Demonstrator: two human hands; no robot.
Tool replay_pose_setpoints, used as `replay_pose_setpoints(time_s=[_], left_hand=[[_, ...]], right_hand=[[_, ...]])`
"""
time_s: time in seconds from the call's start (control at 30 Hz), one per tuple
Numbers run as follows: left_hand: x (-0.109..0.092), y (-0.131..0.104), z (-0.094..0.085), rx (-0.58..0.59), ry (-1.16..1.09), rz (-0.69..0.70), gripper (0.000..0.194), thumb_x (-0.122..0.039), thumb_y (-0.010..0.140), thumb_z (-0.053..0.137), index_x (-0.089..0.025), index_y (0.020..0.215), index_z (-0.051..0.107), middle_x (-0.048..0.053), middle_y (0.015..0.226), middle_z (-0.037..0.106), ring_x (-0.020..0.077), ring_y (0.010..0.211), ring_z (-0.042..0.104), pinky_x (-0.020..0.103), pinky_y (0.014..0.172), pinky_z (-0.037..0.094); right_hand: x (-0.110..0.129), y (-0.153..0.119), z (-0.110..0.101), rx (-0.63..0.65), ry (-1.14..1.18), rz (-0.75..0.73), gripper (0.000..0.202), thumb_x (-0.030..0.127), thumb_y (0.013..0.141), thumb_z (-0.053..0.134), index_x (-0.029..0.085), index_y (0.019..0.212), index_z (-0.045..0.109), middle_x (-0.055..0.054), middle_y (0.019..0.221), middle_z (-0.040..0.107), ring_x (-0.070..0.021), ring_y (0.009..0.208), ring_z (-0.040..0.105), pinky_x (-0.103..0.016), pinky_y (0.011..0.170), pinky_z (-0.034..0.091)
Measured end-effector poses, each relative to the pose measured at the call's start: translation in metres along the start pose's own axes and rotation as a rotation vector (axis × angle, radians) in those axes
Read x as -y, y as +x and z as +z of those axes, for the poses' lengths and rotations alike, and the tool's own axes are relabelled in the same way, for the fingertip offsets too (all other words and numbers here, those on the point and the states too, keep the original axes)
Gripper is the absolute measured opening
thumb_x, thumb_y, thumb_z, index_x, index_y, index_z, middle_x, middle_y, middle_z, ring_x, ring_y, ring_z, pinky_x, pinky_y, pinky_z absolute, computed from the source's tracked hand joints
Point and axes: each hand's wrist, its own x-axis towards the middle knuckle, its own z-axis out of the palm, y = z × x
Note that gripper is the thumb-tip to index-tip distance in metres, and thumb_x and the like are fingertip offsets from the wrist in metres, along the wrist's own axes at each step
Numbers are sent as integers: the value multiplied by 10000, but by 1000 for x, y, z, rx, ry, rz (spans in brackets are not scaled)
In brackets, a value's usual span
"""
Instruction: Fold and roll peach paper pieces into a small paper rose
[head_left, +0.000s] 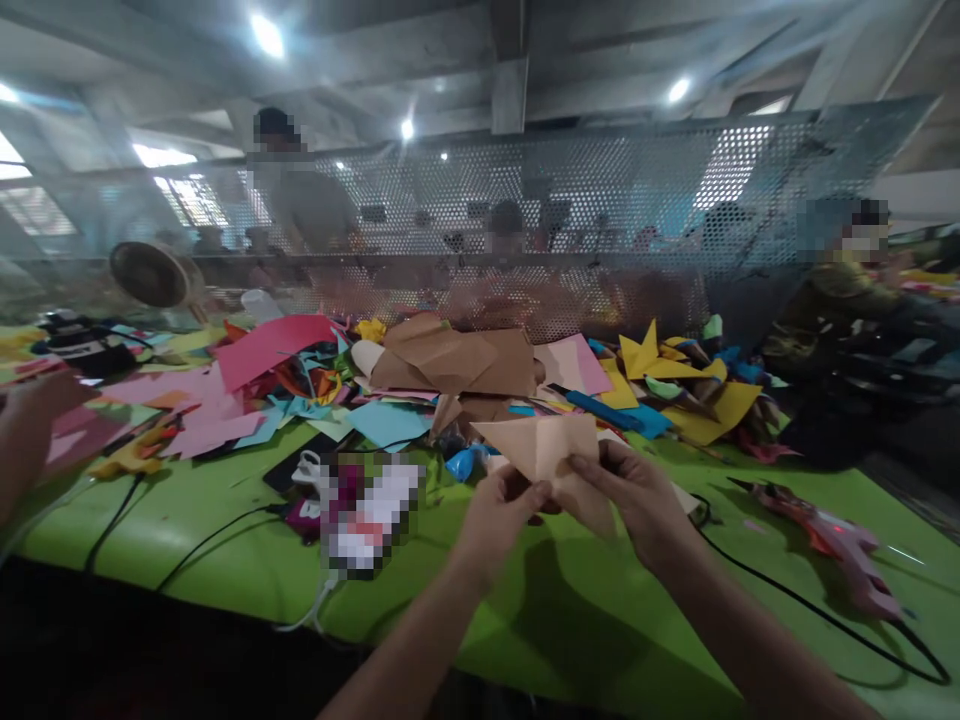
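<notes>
Held up above the green table is a folded piece of tan paper [551,445], with creases and pointed corners. My left hand [499,515] pinches its lower left part between thumb and fingers. On the right side, my right hand [637,490] grips the same paper, thumb in front and fingers partly hidden behind it. Just behind the paper lie a crumpled blue piece [466,462] and a stack of brown paper [457,358].
A pink glue gun [832,545] with a black cord lies at right on the green table [465,640]. A phone [375,520] with a white cable lies left of centre. Coloured paper [274,345] heaps along the back. Another person's hand [37,420] reaches in at far left.
</notes>
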Motion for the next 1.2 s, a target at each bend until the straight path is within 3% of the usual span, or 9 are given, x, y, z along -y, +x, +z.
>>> replay_pose_setpoints(time_s=[0.13, 0.23, 0.4, 0.5, 0.67, 0.8, 1.0, 1.2], left_hand=[[-6, 25, 6, -36, 106, 74, 447, -586, 739, 653, -143, 796, 631, 40, 723, 654, 154, 634, 600, 261, 602, 467], [-12, 45, 2, -43, 155, 161, 353, -515, 794, 607, -164, 767, 587, 7, 719, 599, 145, 670, 546, 250, 616, 429], [-4, 65, -5, -4, 534, 296, 282, -394, 873, 531, -183, 687, 521, 2, 719, 566, 159, 728, 511, 254, 637, 357], [5, 63, -4, 78, 670, 255, 278, -370, 891, 500, -184, 685, 516, 5, 725, 577, 164, 722, 511, 257, 615, 329], [5, 53, -4, 136, 595, 193, 288, -404, 894, 501, -187, 705, 501, -21, 712, 537, 141, 683, 479, 245, 599, 326], [5, 50, -7, 151, 659, 201, 296, -388, 896, 481, -189, 678, 470, -27, 670, 493, 139, 665, 454, 250, 594, 305], [10, 46, -6, 236, 749, 210, 327, -404, 917, 471, -187, 674, 468, -26, 666, 473, 145, 685, 446, 255, 606, 288], [6, 43, -3, 282, 745, 179, 294, -373, 910, 493, -180, 700, 563, -8, 695, 558, 152, 697, 485, 249, 616, 317]], right_hand=[[5, 14, 2, 65, 19, -34, 463, 491, 604, 848, 181, 908, 686, -53, 847, 735, -214, 726, 653, -322, 667, 510], [10, 24, -3, 132, -62, -42, 485, 463, 599, 855, 175, 951, 690, -76, 889, 748, -260, 824, 678, -361, 749, 526], [10, 37, -16, 55, -66, -87, 522, 448, 604, 859, 198, 1018, 662, -76, 973, 741, -242, 837, 686, -331, 718, 534], [0, 40, -23, 115, -29, 37, 445, 468, 604, 857, 186, 898, 678, -56, 845, 739, -208, 675, 671, -312, 616, 520], [-12, 36, -28, 124, 10, 142, 383, 463, 630, 846, 184, 834, 682, -39, 765, 735, -203, 628, 668, -300, 573, 504], [-12, 33, -26, 132, 0, 118, 421, 427, 581, 878, 176, 865, 694, -48, 805, 740, -207, 679, 670, -302, 611, 509], [-12, 31, -24, 75, 14, 145, 407, 479, 575, 866, 176, 724, 638, -21, 666, 679, -164, 558, 595, -285, 537, 453], [-7, 31, -27, -34, -33, 7, 421, 531, 609, 826, 201, 653, 568, 40, 593, 554, -121, 520, 482, -257, 501, 368]])
